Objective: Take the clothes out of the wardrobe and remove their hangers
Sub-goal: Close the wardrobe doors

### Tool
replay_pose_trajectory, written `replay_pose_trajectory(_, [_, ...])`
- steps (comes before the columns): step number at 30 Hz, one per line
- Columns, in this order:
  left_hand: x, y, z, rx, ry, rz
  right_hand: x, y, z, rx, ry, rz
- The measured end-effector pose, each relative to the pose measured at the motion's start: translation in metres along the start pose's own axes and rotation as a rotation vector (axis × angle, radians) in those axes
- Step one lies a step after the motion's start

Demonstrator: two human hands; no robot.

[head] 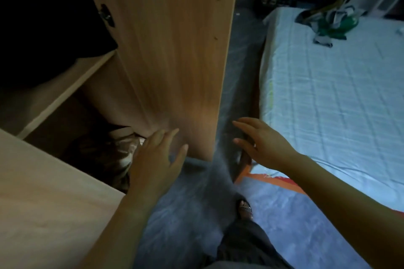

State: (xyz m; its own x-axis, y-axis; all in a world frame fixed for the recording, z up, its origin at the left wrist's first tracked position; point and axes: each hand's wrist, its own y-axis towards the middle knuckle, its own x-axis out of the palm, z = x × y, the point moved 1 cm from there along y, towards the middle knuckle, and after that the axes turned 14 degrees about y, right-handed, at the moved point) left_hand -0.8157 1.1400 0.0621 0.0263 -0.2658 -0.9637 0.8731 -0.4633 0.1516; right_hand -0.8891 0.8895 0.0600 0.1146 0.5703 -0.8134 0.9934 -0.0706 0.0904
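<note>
A wooden wardrobe stands at the left with its right door point(175, 50) swung open towards me. Dark clothes point(43, 17) hang in the shadowed upper part, and patterned cloth point(113, 155) lies at the bottom. My left hand point(156, 159) reaches forward with straight fingers, close to the lower edge of the open door and holding nothing. My right hand point(260, 142) is spread open in the air between the door and the bed. A green and white garment point(336, 22) lies crumpled on the far part of the bed, with a hanger point(328, 7) beside it.
A bed with a pale sheet point(328, 94) fills the right side. A second wardrobe door or panel point(43, 203) is at the lower left. The grey floor point(185, 214) runs between wardrobe and bed, where my foot point(246, 207) stands. Dark clutter sits in the far corner.
</note>
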Motion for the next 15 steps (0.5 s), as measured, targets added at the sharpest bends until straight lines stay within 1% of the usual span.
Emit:
replay_pose_trajectory(5, [0.038,0.032,0.037,-0.009,-0.010,-0.091,-0.008,0.019,0.052,-0.012,0.031,-0.040])
replay_pose_trajectory(7, [0.051,0.050,0.050,-0.038,0.022,-0.111,-0.021,0.047,0.073,-0.062,0.043,-0.043])
replay_pose_trajectory(9, [0.062,0.075,0.062,-0.110,0.026,-0.133,-0.042,0.089,0.095,-0.076,0.073,-0.057])
replay_pose_trajectory(11, [0.071,0.099,0.075,-0.183,0.007,-0.109,-0.065,0.136,0.112,-0.128,0.093,-0.051])
replay_pose_trajectory(15, [0.076,0.144,0.101,-0.314,0.007,-0.027,-0.105,0.222,0.124,-0.304,0.155,-0.020])
